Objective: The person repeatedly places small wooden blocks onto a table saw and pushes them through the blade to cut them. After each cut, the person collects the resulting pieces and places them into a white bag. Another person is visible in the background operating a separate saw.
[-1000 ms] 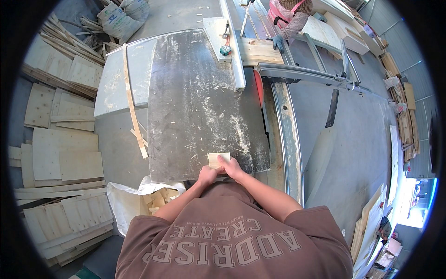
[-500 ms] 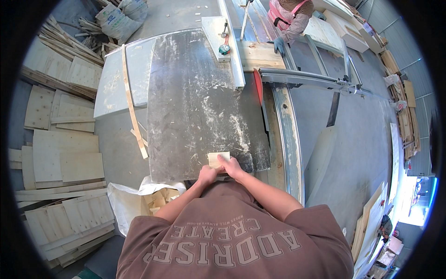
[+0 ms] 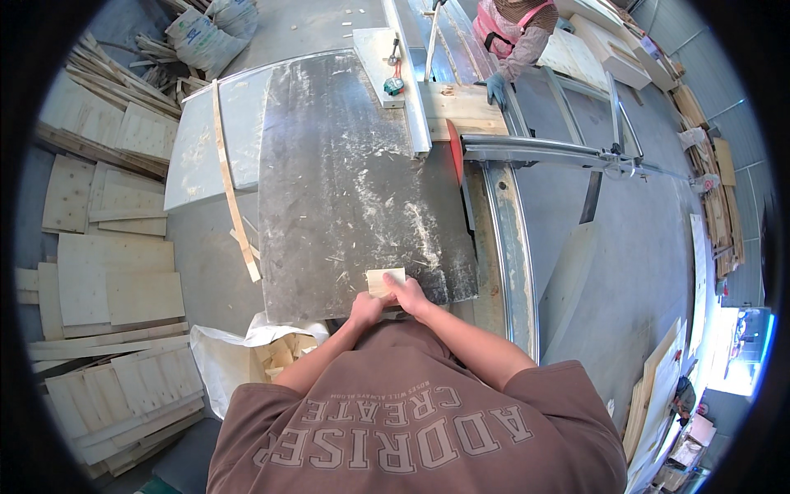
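Note:
Both of my hands hold a small pale wooden piece (image 3: pixel 383 279) at the near edge of a dusty metal saw table (image 3: pixel 346 181). My left hand (image 3: pixel 367 309) grips its lower left side and my right hand (image 3: pixel 409 295) grips its lower right side. The red saw blade (image 3: pixel 455 164) stands up from the table's right edge, well beyond the piece. At the far end, another person's blue-gloved hand (image 3: pixel 496 87) rests on a plywood board (image 3: pixel 463 109) lying beside the blade.
A long thin wood strip (image 3: pixel 230 189) lies on the left extension of the table. Stacks of plywood offcuts (image 3: pixel 107 280) cover the floor at left. A white sack of scraps (image 3: pixel 255 354) sits below the table's near edge. A metal fence (image 3: pixel 409 74) runs along the table.

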A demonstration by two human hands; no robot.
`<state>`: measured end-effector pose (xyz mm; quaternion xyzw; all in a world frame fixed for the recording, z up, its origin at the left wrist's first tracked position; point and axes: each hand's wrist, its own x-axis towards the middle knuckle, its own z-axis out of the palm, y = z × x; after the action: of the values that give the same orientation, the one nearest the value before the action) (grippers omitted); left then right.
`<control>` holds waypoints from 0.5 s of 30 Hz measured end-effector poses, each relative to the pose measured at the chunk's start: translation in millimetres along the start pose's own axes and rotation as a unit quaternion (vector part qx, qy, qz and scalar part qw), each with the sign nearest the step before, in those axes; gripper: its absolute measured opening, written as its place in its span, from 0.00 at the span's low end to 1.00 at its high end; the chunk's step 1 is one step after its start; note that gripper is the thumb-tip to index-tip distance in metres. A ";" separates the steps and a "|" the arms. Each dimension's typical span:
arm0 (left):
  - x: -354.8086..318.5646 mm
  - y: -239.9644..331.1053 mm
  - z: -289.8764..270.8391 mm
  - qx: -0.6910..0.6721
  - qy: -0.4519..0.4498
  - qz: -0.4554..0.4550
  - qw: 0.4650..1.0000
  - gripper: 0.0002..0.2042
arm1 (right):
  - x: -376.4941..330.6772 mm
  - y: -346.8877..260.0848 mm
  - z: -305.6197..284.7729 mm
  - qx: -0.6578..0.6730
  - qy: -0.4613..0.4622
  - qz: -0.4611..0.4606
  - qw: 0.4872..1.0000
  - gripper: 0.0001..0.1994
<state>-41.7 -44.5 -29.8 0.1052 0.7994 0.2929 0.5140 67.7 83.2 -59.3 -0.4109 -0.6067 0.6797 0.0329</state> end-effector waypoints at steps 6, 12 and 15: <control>1.7 -4.8 0.6 -0.040 -0.014 0.014 0.999 0.23 | -4.5 -6.2 -2.1 0.018 -0.022 -0.003 1.000 0.36; -6.1 5.7 -1.8 -0.068 -0.020 0.021 0.997 0.22 | -2.9 -6.6 -0.1 0.038 -0.007 -0.008 0.999 0.36; -37.8 35.9 -15.9 -0.088 -0.011 0.003 0.996 0.33 | 2.0 0.1 -6.4 -0.027 -0.024 0.017 0.999 0.41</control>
<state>-43.5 -39.0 24.4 0.0653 0.7645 0.3629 0.5288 70.3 89.4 -60.0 -0.4056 -0.6180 0.6735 -0.0043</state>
